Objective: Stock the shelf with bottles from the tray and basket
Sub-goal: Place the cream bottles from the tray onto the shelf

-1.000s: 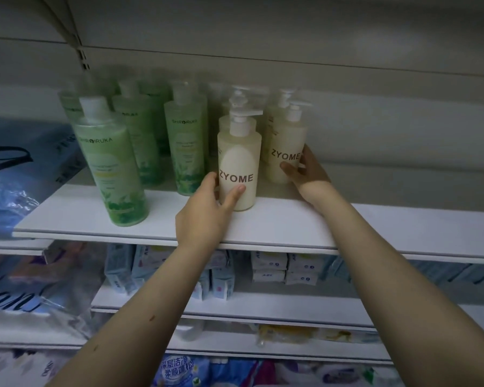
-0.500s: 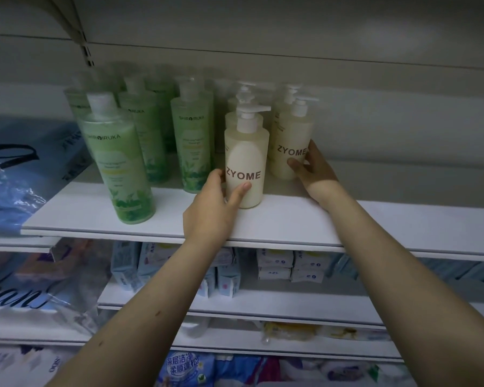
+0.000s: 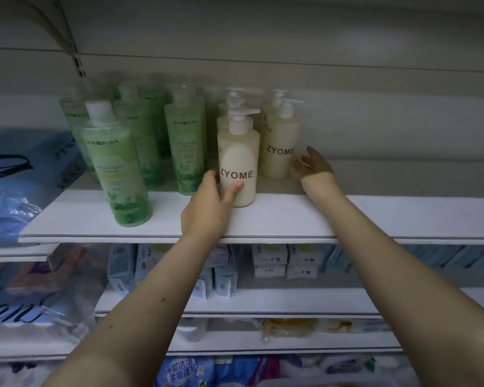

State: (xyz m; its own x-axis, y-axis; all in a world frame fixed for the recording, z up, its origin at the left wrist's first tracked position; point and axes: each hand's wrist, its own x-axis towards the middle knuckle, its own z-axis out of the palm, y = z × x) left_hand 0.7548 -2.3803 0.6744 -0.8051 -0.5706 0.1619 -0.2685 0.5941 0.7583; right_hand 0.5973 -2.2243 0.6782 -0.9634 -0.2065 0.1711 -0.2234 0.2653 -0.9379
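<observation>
Cream liquid in front ZYOME pump bottle (image 3: pixel 237 155), left grip (image 3: pixel 207 209) curled round it, right grip (image 3: pixel 315 166) wide beside rear bottle (image 3: pixel 280 141)

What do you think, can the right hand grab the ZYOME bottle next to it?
Probably yes. The right hand is open right beside the back ZYOME bottle, and nothing stands between them on the shelf.

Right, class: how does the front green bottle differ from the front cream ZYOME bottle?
The front green bottle has a plain cap; the front cream bottle has a pump. The green one stands untouched; the left hand grips the cream one. Both stand upright on the shelf.
</observation>
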